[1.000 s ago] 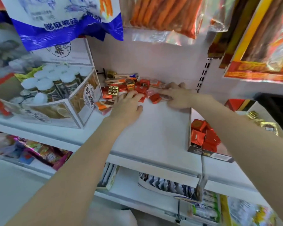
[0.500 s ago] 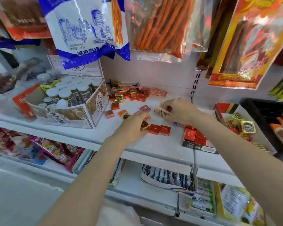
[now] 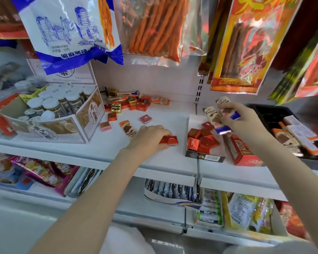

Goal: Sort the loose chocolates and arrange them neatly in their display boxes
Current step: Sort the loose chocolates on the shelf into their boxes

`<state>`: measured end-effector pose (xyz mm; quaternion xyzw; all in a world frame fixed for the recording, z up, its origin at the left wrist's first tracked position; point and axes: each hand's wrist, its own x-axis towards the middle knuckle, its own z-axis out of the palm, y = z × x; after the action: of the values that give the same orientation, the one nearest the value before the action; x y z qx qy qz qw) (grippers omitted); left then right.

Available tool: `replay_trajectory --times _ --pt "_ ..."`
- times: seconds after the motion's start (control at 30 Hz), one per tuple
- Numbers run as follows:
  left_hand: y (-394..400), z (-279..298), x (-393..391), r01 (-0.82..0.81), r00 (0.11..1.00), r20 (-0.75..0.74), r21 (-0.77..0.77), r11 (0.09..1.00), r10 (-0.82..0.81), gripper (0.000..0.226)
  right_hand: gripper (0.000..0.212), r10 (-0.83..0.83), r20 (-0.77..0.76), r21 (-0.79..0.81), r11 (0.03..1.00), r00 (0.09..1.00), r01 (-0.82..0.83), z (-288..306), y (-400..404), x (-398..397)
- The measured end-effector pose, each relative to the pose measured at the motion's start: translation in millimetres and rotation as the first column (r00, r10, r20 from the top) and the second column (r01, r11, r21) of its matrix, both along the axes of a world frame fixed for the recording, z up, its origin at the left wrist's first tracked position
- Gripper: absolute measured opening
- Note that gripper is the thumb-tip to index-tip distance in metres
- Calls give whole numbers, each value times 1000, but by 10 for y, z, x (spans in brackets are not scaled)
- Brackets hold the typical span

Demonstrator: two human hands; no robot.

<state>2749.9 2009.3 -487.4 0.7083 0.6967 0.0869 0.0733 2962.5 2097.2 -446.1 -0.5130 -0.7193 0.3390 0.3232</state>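
My left hand (image 3: 148, 138) grips red square chocolates (image 3: 169, 140) on the white shelf (image 3: 154, 158), just left of a low display box (image 3: 204, 157) that holds several red squares. My right hand (image 3: 244, 121) is raised above that box's right side and holds two white-and-blue chocolate bars (image 3: 214, 119). Loose chocolates (image 3: 128, 105), red, gold and orange, lie in a heap by the back wall. A pink square (image 3: 145, 119), another pink square (image 3: 105, 126), a red square (image 3: 112, 116) and an orange-ended bar (image 3: 127, 128) lie apart on the shelf.
A carton of white-capped bottles (image 3: 50, 114) stands at the left. A red box (image 3: 240, 153) sits right of the display box, then a black tray (image 3: 275, 116) with wrapped bars. Snack bags (image 3: 154, 26) hang overhead. Lower shelves hold more packets.
My left hand slid right with the red squares toward the display box. My right hand lifted, now holding the white-and-blue bars up. The view moved closer.
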Motion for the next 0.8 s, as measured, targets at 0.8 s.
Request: replay_trajectory --times 0.8 --pt "445 135 1222 -36 981 194 308 951 -26 34 34 -282 101 111 956 954 271 11 195 1296"
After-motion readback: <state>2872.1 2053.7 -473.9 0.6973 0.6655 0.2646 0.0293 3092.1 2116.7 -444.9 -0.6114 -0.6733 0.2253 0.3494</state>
